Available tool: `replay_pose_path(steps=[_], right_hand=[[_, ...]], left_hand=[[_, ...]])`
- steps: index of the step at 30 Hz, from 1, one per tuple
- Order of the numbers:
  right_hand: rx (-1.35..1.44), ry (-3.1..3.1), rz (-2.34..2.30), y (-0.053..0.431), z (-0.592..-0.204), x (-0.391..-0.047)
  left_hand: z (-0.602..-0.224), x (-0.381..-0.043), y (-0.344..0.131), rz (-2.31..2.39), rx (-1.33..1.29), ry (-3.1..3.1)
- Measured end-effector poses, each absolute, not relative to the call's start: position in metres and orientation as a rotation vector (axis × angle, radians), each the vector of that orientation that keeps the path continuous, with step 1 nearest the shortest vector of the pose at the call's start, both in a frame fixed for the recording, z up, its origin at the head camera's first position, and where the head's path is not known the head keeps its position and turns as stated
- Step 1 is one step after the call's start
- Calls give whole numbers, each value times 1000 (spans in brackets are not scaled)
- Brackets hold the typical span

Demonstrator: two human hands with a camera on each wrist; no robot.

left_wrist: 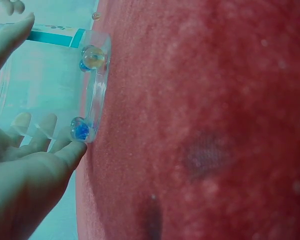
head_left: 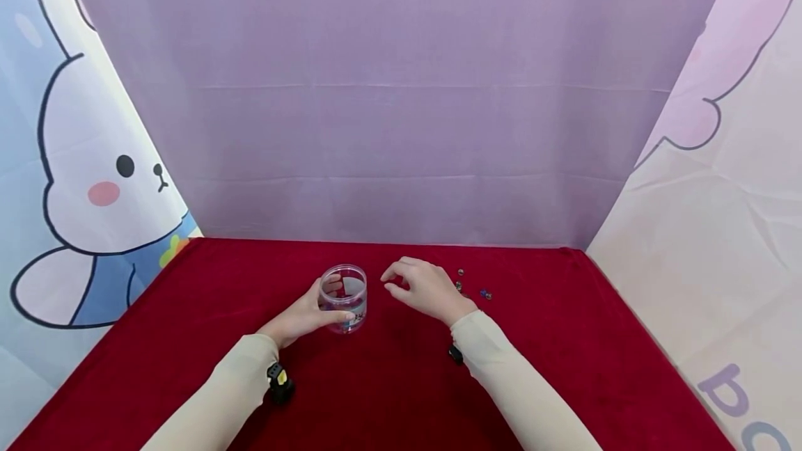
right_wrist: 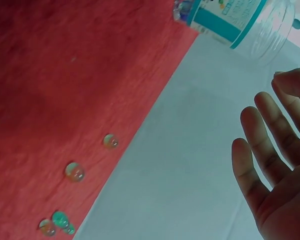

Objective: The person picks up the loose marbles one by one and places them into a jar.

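Observation:
My left hand (head_left: 307, 315) grips a clear plastic jar (head_left: 356, 289), thumb on the near side and fingers round the back. The jar stands open-topped on the red cloth, with a teal and white label (right_wrist: 217, 24). Glass marbles lie at its bottom, among them an amber one (left_wrist: 94, 58) and a blue one (left_wrist: 80, 130). To the right of the jar, a short way from its rim, my right hand (head_left: 429, 291) hovers over the cloth. Its fingers are loosely bent, and nothing shows between thumb and forefinger.
Several loose marbles lie on the cloth beyond and right of the right hand, including a clear one (right_wrist: 75, 171) and a green one (right_wrist: 60, 219). A red velvety cloth (head_left: 376, 395) covers the table. A purple curtain (head_left: 388, 124) hangs behind, with printed sheets (head_left: 720, 242) at both sides.

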State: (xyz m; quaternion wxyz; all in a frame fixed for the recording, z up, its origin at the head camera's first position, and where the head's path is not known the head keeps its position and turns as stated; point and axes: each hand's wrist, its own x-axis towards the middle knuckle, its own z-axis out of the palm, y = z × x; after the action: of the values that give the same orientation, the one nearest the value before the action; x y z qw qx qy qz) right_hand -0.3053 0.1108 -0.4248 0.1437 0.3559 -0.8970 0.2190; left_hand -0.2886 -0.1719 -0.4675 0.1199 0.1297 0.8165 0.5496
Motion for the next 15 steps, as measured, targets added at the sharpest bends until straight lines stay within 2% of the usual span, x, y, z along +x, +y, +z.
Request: replay_pose_path(steps=[15], right_hand=[[922, -2631, 674, 145, -431, -309]], left_hand=[[-466, -286, -173, 1585, 384, 2404]])
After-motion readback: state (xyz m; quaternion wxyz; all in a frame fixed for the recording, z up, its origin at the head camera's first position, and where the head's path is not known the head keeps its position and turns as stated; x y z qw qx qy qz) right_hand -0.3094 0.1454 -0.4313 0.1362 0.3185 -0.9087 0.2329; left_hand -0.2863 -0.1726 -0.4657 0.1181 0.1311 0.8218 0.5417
